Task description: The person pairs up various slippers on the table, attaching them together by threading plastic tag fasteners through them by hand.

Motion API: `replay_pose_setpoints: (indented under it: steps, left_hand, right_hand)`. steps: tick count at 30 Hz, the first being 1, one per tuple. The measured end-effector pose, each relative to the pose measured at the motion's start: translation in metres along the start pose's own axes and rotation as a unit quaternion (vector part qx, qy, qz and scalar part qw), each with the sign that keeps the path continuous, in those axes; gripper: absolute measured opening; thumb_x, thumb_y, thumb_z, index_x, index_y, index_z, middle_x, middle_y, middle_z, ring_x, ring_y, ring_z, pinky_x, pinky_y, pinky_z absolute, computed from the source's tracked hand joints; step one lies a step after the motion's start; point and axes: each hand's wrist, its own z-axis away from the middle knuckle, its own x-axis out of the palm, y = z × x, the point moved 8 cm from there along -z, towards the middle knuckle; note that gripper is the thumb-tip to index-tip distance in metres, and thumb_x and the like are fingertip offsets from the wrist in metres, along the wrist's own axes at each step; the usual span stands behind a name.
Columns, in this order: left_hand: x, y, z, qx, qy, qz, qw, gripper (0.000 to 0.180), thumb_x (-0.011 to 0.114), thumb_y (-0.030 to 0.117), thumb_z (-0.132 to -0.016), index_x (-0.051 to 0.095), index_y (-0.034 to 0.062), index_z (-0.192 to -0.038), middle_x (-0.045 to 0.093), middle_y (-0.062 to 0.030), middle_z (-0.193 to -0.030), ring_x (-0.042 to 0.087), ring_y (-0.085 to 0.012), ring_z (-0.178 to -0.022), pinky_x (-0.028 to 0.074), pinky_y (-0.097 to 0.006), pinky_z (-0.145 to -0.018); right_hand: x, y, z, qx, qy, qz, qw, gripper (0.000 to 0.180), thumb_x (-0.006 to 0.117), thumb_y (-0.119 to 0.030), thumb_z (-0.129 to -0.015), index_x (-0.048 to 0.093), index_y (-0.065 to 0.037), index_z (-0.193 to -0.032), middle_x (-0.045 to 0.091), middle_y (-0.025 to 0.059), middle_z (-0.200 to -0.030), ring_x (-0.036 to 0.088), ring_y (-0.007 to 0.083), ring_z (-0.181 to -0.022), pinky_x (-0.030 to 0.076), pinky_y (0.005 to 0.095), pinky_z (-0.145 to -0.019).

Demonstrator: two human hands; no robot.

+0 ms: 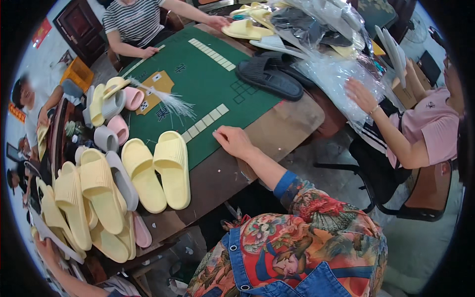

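Note:
My right hand (235, 142) rests flat at the edge of the green mat (208, 74), fingers loosely spread and holding nothing. A pair of pale yellow slippers (157, 169) lies side by side just left of it, on the mat's corner and the brown table (289, 123). My left hand (43, 246) sits at the dim lower-left rim, against a heap of yellow slippers (86, 198) with grey and pink ones mixed in. Its grip is not clear. My patterned sleeve and denim apron (297, 247) fill the bottom.
Black slippers (269, 74) and clear plastic bags (336, 64) lie at the far right, where a person in pink (425, 123) has a hand on the bags. A person in a striped shirt (133, 20) sits opposite. Pink and grey slippers (118, 114) and a white fibre tuft (170, 101) lie left.

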Motion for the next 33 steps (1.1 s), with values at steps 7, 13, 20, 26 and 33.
replay_pose_setpoints:
  steps: [7,13,20,26,33]
  left_hand:
    - [-0.039,0.011,0.113,0.209,0.290,-0.035,0.933,0.034,0.043,0.013,-0.093,0.046,-0.0024,-0.123,0.056,-0.0186,-0.108,0.056,-0.0268,-0.093,0.045,-0.034,-0.081]
    - [-0.014,0.128,0.269,0.208,0.467,-0.002,0.859,0.024,0.047,0.012,-0.093,0.058,-0.0067,-0.104,0.063,-0.0164,-0.099,0.060,-0.0261,-0.092,0.048,-0.031,-0.080]
    - [0.179,0.335,0.373,0.437,0.059,0.258,0.860,0.022,0.063,0.002,-0.073,0.061,0.0018,-0.095,0.060,-0.0133,-0.093,0.056,-0.0307,-0.088,0.043,-0.038,-0.078]
    - [0.240,0.372,0.407,0.489,-0.075,0.327,0.805,0.038,0.065,0.004,-0.072,0.056,0.0015,-0.109,0.053,-0.0154,-0.113,0.051,-0.0326,-0.105,0.039,-0.039,-0.090]
    - [0.253,0.376,0.383,0.437,-0.070,0.342,0.829,0.037,0.065,0.011,-0.074,0.055,0.0031,-0.109,0.052,-0.0141,-0.113,0.048,-0.0325,-0.108,0.035,-0.042,-0.092]
  right_hand:
    - [-0.140,0.069,-0.055,0.073,0.250,0.049,0.964,0.020,0.060,-0.025,-0.082,0.063,-0.006,-0.087,0.063,0.0114,-0.082,0.062,0.0267,-0.080,0.047,0.0348,-0.068]
    - [-0.187,0.152,-0.125,0.192,0.163,0.296,0.921,0.058,0.070,-0.044,-0.068,0.057,-0.007,-0.111,0.053,0.0137,-0.111,0.053,0.0328,-0.102,0.045,0.0431,-0.084]
    - [-0.098,0.104,-0.121,0.173,0.027,0.229,0.957,0.047,0.061,-0.046,-0.072,0.065,-0.001,-0.083,0.064,0.0194,-0.089,0.061,0.0338,-0.086,0.049,0.0423,-0.076]
    - [-0.039,0.004,-0.027,0.070,-0.012,0.068,0.995,0.032,0.063,-0.033,-0.076,0.060,-0.002,-0.072,0.062,0.0177,-0.070,0.062,0.0344,-0.071,0.049,0.0436,-0.064]
    - [-0.017,-0.061,0.031,-0.025,-0.076,-0.027,0.996,0.028,0.065,-0.030,-0.077,0.059,-0.002,-0.075,0.061,0.0149,-0.066,0.060,0.0325,-0.065,0.047,0.0411,-0.057]
